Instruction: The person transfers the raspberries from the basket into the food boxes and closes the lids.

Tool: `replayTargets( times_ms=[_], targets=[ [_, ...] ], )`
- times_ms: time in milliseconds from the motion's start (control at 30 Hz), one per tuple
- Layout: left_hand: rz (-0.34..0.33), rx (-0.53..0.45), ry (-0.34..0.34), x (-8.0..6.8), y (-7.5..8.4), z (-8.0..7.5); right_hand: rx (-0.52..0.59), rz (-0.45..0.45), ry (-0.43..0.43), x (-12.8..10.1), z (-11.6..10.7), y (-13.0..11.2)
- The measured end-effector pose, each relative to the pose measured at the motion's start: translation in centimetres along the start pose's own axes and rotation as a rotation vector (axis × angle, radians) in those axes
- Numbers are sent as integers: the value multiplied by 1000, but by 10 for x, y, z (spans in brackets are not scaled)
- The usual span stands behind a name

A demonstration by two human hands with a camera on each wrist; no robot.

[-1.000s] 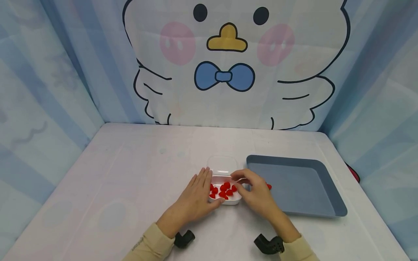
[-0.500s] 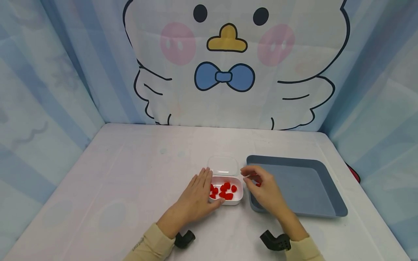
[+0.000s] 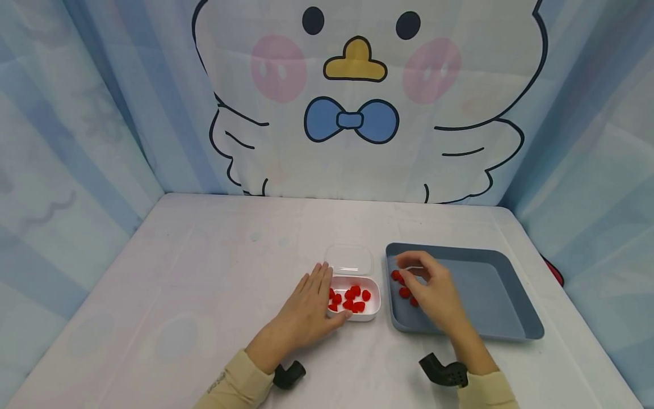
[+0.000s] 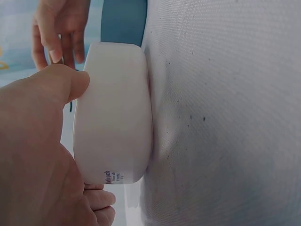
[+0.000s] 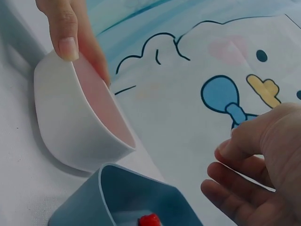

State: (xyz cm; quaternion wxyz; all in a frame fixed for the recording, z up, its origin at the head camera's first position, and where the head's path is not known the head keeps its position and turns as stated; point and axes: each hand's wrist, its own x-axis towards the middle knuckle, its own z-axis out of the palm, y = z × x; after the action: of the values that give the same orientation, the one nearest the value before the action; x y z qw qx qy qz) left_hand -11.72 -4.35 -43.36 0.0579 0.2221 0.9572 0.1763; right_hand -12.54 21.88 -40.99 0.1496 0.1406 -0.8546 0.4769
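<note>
A small white box [image 3: 375,307] with several small red berry-like pieces [image 3: 356,291] in it stands at mid-table. My left hand [image 3: 302,319] rests against its left side with straight fingers; the thumb [image 4: 70,84] touches the near rim. Over the left part of a blue-grey tray [image 3: 485,295] is my right hand [image 3: 433,289], near several red pieces [image 3: 404,292] lying there. Its thumb and index finger stand apart in the head view, and nothing shows between them in the right wrist view. Part of the box's inside is hidden by my left hand.
A clear lid [image 3: 349,259] lies folded back behind the box. The tray's raised rim runs close to the box's right side. A printed curtain [image 3: 352,165] hangs at the back of the white-covered table [image 3: 225,250].
My right hand has moved right, from over the box to over the tray, uncovering red pieces in both. The left hand and the box have stayed in place.
</note>
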Motion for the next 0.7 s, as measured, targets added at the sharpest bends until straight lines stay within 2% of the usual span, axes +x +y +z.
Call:
replayTargets(
  times_ms=[400,700],
  targets=[
    [-4,4,-3,0,1,0,11,13,25,0,-12,7],
    [-5,1,-1,0,1,0,-34,63,35,0,-17,17]
  ],
)
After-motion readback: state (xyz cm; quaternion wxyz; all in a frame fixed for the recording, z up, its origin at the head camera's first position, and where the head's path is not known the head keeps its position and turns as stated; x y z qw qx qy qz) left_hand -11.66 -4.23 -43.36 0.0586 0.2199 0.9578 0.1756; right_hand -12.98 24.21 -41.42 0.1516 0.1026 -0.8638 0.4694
